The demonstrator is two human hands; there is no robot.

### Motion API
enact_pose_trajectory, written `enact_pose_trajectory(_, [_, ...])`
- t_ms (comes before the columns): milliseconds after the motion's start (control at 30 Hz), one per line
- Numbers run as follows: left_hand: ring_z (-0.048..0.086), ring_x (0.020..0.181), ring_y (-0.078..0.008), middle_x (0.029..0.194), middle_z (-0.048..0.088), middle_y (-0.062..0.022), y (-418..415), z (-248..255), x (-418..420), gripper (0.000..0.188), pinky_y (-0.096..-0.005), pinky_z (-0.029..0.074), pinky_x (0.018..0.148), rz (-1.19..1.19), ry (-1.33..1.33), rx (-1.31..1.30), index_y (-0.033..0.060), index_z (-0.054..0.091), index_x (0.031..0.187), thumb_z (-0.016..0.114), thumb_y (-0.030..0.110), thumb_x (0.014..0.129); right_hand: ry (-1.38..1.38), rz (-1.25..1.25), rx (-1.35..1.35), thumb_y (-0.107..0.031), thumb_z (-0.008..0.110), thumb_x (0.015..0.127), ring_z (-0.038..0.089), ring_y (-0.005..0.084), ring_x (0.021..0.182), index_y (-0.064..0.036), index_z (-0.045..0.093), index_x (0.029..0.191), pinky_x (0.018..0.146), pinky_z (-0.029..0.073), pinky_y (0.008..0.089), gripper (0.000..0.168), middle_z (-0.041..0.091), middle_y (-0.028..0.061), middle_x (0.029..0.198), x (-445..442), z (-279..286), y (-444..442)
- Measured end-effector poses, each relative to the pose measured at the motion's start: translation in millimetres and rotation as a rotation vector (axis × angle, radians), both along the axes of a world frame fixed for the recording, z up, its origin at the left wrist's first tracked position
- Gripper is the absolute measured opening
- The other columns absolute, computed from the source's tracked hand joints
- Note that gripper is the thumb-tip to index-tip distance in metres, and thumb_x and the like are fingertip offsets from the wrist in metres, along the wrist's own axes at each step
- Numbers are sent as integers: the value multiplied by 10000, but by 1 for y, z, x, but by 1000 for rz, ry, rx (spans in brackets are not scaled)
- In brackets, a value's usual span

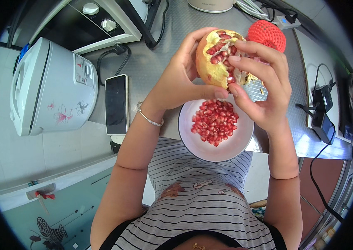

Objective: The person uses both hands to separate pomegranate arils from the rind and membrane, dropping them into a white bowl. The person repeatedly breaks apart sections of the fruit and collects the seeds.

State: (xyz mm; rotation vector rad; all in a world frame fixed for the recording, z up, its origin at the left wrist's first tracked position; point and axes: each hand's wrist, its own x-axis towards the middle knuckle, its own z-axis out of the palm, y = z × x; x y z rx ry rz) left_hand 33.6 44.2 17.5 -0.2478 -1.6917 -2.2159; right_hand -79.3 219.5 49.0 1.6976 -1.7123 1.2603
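My left hand [187, 72] holds an opened pomegranate [211, 73] from its left side, thumb along the lower edge. Part of its yellow-red rind is gone, and red arils show among pale membranes. The fingers of my right hand [267, 81] rest on the exposed arils, with the thumb at the fruit's lower edge. Below the fruit stands a white bowl [217, 153] with a dark rim, close to my body at the counter's front edge. A heap of loose arils [215, 122] lies inside it. Peel scraps [251, 78] are partly hidden behind my right hand.
A rice cooker [60, 90] and a smartphone [116, 106] are on the left. An oven-like appliance [85, 25] stands behind them on the metal counter [176, 40]. Red foam netting [267, 35] lies at the back right. Power adapters [322, 125] with cables sit farther right.
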Motion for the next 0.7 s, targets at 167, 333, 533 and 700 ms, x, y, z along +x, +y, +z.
enact_pose_trajectory(167, [489, 1359, -213, 1476, 465, -119, -1, 0, 0, 1091, -380, 449, 1128, 8, -1, -20, 41, 292, 1524, 959, 70, 661, 69, -65, 22, -194, 829, 706, 613, 234, 1011, -144, 768, 1102, 889, 479, 357, 404, 698, 29, 1197, -3, 0, 1])
enact_pose_trajectory(333, [489, 1359, -212, 1475, 463, -125, 1, 0, 0, 1095, -380, 447, 1130, 12, -2, -5, 40, 289, 1525, 964, 92, 664, 66, -70, -8, -224, 828, 719, 621, 231, 1001, -139, 769, 1075, 881, 481, 350, 371, 705, 31, 1186, -5, -6, 0])
enact_pose_trajectory(533, [492, 1354, -213, 1469, 467, -123, 1, -2, -1, 1096, -376, 455, 1119, 13, 0, -19, 39, 287, 1525, 964, 102, 666, 89, -88, -49, -271, 817, 755, 643, 214, 930, -130, 767, 1031, 842, 477, 334, 314, 717, 26, 1162, -4, -9, -2])
enact_pose_trajectory(700, [499, 1347, -209, 1463, 468, -120, 1, -3, -2, 1096, -369, 468, 1104, 27, 3, -43, 43, 289, 1526, 963, 98, 663, 127, -113, -69, -332, 794, 795, 652, 197, 919, -127, 768, 1012, 817, 476, 332, 300, 730, 3, 1125, -4, -12, -4])
